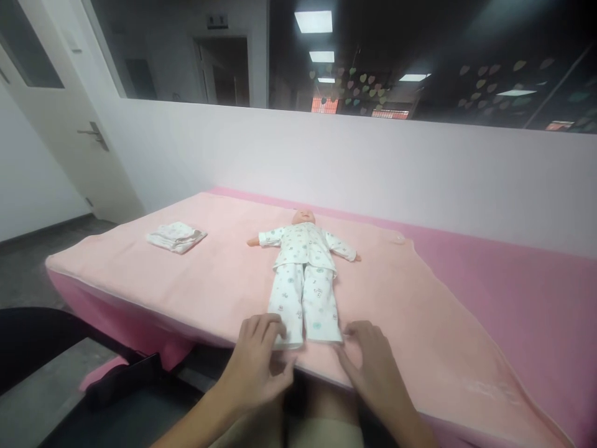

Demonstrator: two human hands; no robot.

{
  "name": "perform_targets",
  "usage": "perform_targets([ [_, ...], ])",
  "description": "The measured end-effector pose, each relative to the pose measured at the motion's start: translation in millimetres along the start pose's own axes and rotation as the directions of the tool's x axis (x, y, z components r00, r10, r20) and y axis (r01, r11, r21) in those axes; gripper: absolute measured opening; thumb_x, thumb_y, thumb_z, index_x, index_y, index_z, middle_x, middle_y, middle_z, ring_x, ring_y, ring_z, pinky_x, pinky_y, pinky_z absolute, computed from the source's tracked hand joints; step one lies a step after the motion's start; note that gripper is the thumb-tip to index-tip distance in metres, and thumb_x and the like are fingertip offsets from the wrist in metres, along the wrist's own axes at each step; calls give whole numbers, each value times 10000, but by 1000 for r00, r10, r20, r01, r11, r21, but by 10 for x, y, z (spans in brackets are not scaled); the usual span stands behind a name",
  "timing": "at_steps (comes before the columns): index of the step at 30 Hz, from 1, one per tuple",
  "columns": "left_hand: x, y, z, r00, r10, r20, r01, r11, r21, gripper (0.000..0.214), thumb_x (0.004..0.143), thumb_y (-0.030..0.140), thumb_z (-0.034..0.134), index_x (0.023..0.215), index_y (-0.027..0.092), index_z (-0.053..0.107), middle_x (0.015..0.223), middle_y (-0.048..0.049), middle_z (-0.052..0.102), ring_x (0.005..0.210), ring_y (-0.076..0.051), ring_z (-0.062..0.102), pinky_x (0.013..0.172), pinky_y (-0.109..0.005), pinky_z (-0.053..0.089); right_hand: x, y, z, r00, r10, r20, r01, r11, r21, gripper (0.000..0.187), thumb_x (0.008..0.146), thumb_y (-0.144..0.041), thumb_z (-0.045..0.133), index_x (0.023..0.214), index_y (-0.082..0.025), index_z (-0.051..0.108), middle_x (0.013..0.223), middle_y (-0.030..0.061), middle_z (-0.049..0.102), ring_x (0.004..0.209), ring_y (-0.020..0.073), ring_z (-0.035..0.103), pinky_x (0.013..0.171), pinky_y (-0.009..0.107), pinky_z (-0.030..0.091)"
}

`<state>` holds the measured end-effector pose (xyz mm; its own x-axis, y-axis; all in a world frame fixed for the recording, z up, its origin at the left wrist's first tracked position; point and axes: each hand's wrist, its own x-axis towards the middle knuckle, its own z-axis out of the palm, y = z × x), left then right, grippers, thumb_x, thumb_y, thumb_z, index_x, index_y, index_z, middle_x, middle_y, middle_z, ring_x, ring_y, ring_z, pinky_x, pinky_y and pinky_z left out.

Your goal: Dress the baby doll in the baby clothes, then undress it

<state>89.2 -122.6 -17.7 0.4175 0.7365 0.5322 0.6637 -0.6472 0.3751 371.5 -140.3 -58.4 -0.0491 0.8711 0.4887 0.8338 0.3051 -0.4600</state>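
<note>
A baby doll lies on its back with both arms spread, its head toward the wall. It wears a white patterned long-sleeved top and matching trousers laid flat toward me. My left hand is at the left trouser hem, its curled fingers on the cloth's edge and its thumb apart. Beside the right hem's outer corner is my right hand. Its thumb and index finger are apart near the corner; I cannot tell whether they touch the cloth. The doll's feet do not show.
A peach blanket covers the pink table. Folded white patterned cloth lies toward the left. A white wall with a window stands behind, a door at far left, and a black chair at lower left.
</note>
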Motion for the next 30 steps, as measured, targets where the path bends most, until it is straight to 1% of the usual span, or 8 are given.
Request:
perform_targets([
  [4,284,158,253,991,80,110,-87,995,55,173,934,254,634,1075,247,535,1097,-77,654,1029,-290,579,958,-481,421,48,81,59,997,-32,72,34,999,-37,86,965,-239,642,998,-250,564,945,34,635,888,260,607,786,389,456],
  [9,478,121,485,979,119,164,-150,969,198,167,866,144,624,928,236,499,964,-55,655,978,-290,581,1033,-554,365,101,-3,65,992,-116,58,120,991,-64,140,921,-123,568,872,-241,511,803,0,564,758,221,554,732,354,404],
  [15,362,94,361,971,204,124,-221,965,139,133,870,139,569,931,246,518,879,-30,649,909,-252,586,988,-492,396,17,-119,-136,979,-198,-40,194,977,-82,172,858,-116,554,822,-246,449,723,-15,509,693,207,505,737,365,385],
  [18,294,108,285,964,238,118,-254,956,146,136,867,127,568,918,242,516,863,-27,647,870,-241,589,984,-484,407,-10,-119,-176,966,-256,-28,252,962,-105,190,850,-115,558,814,-250,428,717,-14,517,672,207,514,728,373,397],
  [21,262,120,188,959,236,159,-248,967,64,121,880,155,596,892,248,519,853,-18,648,852,-233,596,965,-464,428,-35,-88,-171,957,-291,9,291,952,-94,171,868,-130,561,826,-263,461,713,-5,549,657,218,549,684,373,424],
  [23,257,118,90,959,208,192,-209,978,-19,107,896,175,606,902,258,538,876,-11,662,861,-222,606,945,-441,442,-57,-59,-177,967,-252,33,254,965,-68,127,903,-196,597,855,-281,515,724,3,578,667,233,583,659,380,455],
  [26,291,38,-67,970,132,206,-113,988,-101,67,942,213,595,970,273,582,966,-17,692,912,-218,619,920,-421,455,-44,9,-226,994,-113,14,113,993,-21,60,927,-350,640,908,-316,594,778,29,639,722,271,635,637,400,511],
  [30,505,-372,-205,992,-16,126,31,993,-116,91,1016,260,511,983,263,595,998,-32,688,942,-228,601,868,-402,462,228,173,-355,995,102,-2,-102,994,25,140,957,-446,586,921,-323,642,799,24,684,709,262,658,618,372,533],
])
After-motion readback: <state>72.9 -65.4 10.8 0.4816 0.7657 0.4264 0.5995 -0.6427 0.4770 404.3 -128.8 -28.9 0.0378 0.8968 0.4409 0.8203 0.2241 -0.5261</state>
